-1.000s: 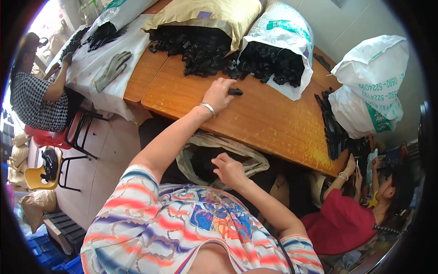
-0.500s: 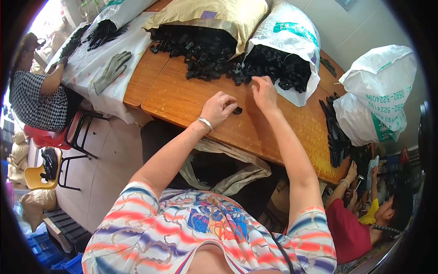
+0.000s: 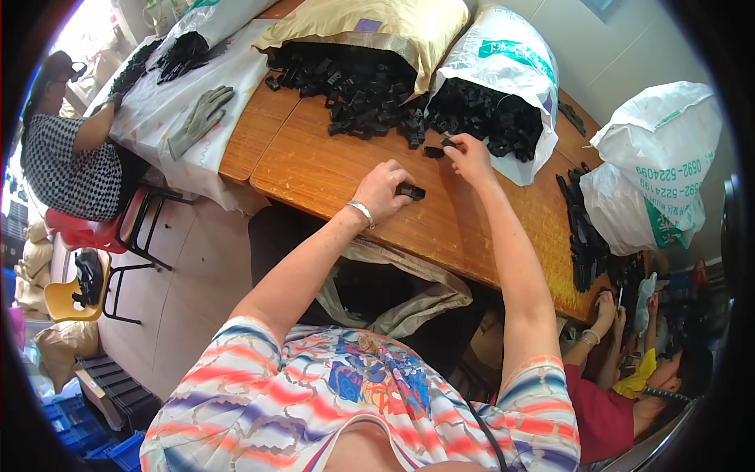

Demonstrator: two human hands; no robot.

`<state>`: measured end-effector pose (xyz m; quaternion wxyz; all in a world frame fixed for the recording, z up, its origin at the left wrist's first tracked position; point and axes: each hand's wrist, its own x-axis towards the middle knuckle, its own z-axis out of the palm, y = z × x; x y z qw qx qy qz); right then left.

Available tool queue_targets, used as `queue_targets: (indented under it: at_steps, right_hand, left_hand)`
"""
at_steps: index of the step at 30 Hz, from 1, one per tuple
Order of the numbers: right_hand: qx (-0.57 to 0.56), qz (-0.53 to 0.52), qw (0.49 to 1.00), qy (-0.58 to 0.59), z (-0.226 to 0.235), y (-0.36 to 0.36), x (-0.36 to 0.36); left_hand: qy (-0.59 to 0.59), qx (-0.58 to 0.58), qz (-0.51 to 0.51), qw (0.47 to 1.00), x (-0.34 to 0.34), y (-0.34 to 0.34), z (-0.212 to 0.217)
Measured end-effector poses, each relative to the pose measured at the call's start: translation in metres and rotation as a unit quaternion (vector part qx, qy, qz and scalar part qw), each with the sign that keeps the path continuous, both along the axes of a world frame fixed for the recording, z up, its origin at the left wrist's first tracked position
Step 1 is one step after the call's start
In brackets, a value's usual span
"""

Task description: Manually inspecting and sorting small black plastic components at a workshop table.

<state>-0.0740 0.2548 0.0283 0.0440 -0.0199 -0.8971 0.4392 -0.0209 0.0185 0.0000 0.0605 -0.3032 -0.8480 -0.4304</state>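
Note:
My left hand is closed around a small black plastic part just above the wooden table, and one end of the part sticks out past the thumb. Farther right, my right hand pinches another small black piece between thumb and fingertips. Beside those fingertips, a loose black plastic piece rests on the wood. A heap of black plastic parts spills from a beige sack beyond my hands. More such parts fill the mouth of a white sack.
Bundles of black strips lie along the table's right side, by a white bag. A grey glove lies on the covered table at left, where a person sits. Other people work at lower right. An open fabric bag hangs below the table edge.
My right hand has drawn back a little from the parts pile, with a black piece now showing in its fingers. More of the part in my left hand shows.

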Motion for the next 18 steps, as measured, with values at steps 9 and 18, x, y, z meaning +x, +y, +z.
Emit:
queue_targets:
  at_steps: [9,18]
  right_hand:
    - [0.060,-0.004,0.994,-0.090,0.022,-0.015,0.092]
    - [0.272,0.041,0.956,0.098,0.003,-0.001,0.097]
  left_hand:
    - [-0.018,0.011,-0.003,1.000,0.000,-0.002,0.003]
    - [-0.051,0.034,0.010,0.998,0.000,0.001,0.001]
